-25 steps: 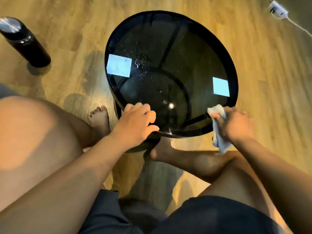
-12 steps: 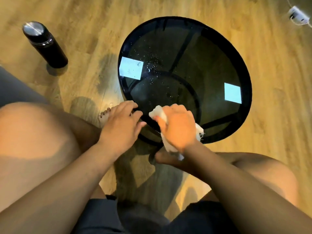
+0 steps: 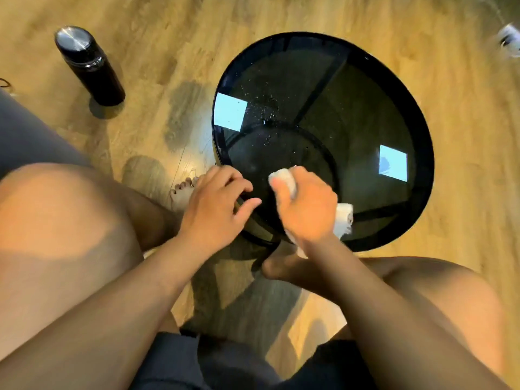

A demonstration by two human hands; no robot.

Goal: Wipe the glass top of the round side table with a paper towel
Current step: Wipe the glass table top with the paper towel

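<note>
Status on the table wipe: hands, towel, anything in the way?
Right hand grips paper towel, on near glass top. Left hand rests on table rim. Droplets far left not yet wiped.

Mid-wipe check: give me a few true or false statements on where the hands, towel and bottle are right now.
1. The right hand grips the towel on the glass. True.
2. The left hand holds the bottle. False: it rests on the table's rim; the bottle stands on the floor.
3. Droplets dot the glass beyond the towel. True.
4. The towel lies at the far edge. False: it is by the near edge.
</note>
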